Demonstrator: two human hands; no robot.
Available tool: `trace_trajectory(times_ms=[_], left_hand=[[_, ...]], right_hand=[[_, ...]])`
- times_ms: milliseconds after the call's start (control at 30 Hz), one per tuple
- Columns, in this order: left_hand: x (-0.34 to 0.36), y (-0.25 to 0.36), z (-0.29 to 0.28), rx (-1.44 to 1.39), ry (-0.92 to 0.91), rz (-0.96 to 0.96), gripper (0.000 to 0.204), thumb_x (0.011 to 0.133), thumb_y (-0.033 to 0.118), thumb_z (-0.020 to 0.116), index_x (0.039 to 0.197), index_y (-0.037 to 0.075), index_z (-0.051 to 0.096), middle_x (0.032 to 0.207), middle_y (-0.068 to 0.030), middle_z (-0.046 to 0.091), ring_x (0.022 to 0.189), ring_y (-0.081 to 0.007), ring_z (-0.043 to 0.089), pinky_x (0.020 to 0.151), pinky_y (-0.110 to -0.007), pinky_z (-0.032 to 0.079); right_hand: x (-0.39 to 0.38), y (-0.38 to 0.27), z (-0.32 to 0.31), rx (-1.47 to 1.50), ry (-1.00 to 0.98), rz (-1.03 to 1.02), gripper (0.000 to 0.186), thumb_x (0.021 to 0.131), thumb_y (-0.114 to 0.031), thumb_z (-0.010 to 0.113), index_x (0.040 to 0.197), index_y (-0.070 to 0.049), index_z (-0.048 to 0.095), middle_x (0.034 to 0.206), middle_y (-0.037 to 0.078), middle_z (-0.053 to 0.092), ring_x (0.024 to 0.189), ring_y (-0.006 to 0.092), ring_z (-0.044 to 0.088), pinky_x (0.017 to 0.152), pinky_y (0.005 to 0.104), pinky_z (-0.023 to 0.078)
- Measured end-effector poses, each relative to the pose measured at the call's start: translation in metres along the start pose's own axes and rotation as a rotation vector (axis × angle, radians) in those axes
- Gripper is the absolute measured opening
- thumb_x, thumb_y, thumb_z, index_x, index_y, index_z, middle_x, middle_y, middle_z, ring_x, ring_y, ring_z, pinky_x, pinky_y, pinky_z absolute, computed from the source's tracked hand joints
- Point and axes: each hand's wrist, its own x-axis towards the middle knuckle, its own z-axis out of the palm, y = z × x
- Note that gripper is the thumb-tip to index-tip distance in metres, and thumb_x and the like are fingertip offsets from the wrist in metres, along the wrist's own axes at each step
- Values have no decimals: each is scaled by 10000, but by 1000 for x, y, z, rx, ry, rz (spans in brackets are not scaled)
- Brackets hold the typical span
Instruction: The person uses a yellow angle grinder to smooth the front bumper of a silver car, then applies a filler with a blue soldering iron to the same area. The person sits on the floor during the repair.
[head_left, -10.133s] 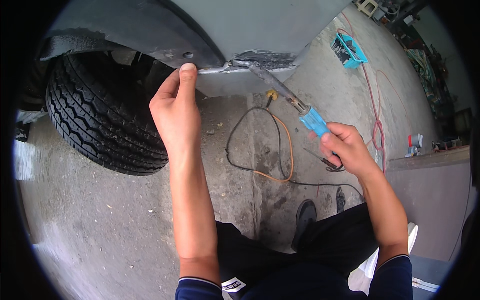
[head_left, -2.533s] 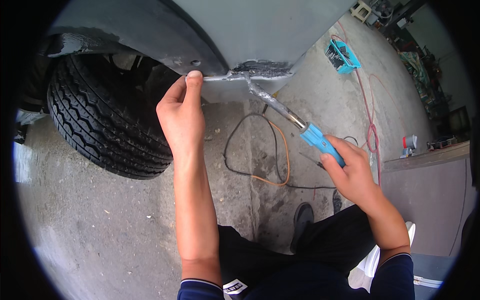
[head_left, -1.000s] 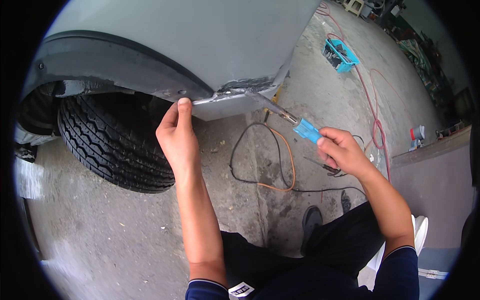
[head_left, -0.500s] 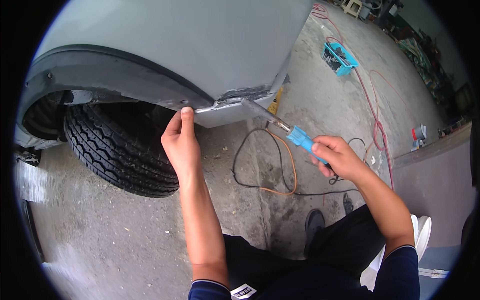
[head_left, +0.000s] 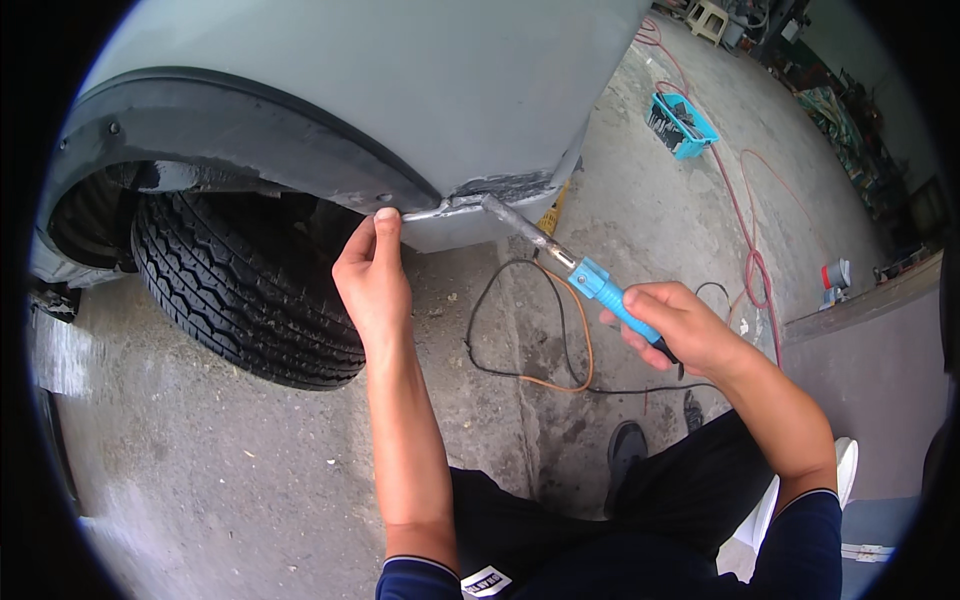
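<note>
My right hand (head_left: 680,325) is wrapped round the blue handle of a soldering iron (head_left: 608,290) with a thick metal barrel. The iron slants up to the left, its tip against a rough, dark split near the corner of a grey car bumper (head_left: 480,110). Below the split hangs a lower grey flap (head_left: 450,233) of the bumper. My left hand (head_left: 375,280) pinches the flap's upper edge, thumb on top, just below the black wheel arch trim (head_left: 250,130). The fingers under the flap are partly hidden.
A black tyre (head_left: 235,290) stands left of my left forearm. Black and orange cable (head_left: 588,350) loops over the concrete floor. Farther right are a blue basket (head_left: 690,135) of tools, a red hose (head_left: 752,240) and a small stool (head_left: 707,20). A yellow object (head_left: 553,212) is behind the bumper corner.
The view has shifted slightly, so the bumper and my left hand sit a little farther right. My right hand has turned a little around the handle; both grips stay, and the tip remains at the split.
</note>
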Motion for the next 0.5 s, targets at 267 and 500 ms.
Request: trace_trajectory(times_ms=[267, 500], left_hand=[[-1, 0, 0, -16, -6, -12, 403, 942, 285, 681, 1057, -101, 688, 794, 12, 622, 732, -57, 472, 676, -208, 383], [-3, 3, 2, -66, 3, -27, 433, 932, 298, 694, 1075, -110, 682, 860, -38, 673, 774, -77, 524, 737, -215, 413]], right_hand=[[-17, -21, 15, -49, 85, 71, 399, 1030, -335, 476, 1080, 31, 625, 692, 37, 555, 438, 76, 440, 434, 234, 339], [-23, -31, 17, -101, 132, 104, 399, 1030, -352, 482, 1072, 18, 623, 697, 28, 539, 453, 74, 430, 436, 234, 329]])
